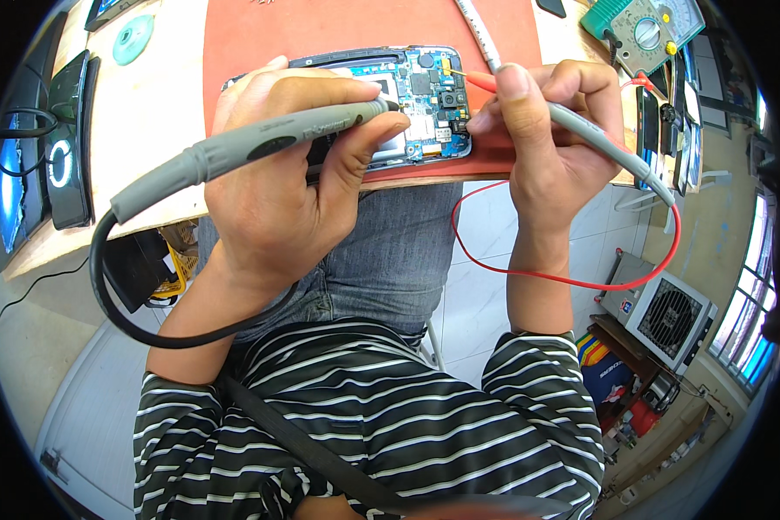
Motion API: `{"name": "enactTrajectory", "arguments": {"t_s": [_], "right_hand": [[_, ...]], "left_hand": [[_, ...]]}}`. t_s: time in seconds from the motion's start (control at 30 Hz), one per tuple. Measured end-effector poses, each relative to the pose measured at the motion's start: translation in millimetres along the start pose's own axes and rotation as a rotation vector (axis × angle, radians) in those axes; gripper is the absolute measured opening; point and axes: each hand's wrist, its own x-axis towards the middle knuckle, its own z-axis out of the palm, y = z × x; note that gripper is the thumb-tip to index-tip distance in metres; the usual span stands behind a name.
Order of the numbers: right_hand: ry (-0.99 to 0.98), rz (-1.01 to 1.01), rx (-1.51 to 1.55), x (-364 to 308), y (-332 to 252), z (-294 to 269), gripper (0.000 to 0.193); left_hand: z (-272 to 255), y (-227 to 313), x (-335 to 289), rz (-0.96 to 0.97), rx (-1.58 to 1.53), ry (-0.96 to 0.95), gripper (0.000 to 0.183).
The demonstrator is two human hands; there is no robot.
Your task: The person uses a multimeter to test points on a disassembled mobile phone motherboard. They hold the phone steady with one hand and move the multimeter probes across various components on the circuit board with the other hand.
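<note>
Red mat [277,26] on the desk [165,117]: left fingers [325,90] pinch a black-wired probe [251,143], right fingers [525,111] a red-wired probe [591,132]. Open phone [420,130] looks breakable; hold its edges.

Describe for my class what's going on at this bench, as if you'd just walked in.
A person's left hand holds a grey probe with a black cable, its tip at the exposed blue circuit board of an opened phone-like device on a red mat. The right hand holds a red-tipped probe with a red wire, pointing at the board's upper right. Whether either tip touches is unclear. A meter lies beyond, to the right.
</note>
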Motion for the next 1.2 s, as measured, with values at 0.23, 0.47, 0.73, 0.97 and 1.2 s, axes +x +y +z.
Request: {"name": "enactTrajectory", "arguments": {"t_s": [0.23, 0.47, 0.73, 0.97, 1.2], "right_hand": [[-0.043, -0.003, -0.036, -0.3, 2.9, -0.1, 0.027], [-0.049, -0.008, -0.076, -0.8, 3.9, 0.0, 0.028], [-0.067, -0.029, -0.089, -0.3, 6.1, 1.3, 0.028], [-0.088, -0.04, -0.089, 0.4, 6.6, 2.2, 0.028], [-0.092, -0.039, -0.096, 0.8, 6.5, 2.0, 0.028]], "left_hand": [[0.9, -0.6, 0.1, 0.008, 0.013, 0.016, 0.021], [0.0, 0.1, -0.5, -0.001, 0.009, 0.003, 0.02], [0.9, -0.4, -0.8, -0.004, 0.004, 0.011, 0.02], [0.7, -0.8, -0.8, -0.008, -0.005, 0.01, 0.021], [1.3, -1.1, -1.0, 0.011, 0.013, 0.02, 0.021]]}}
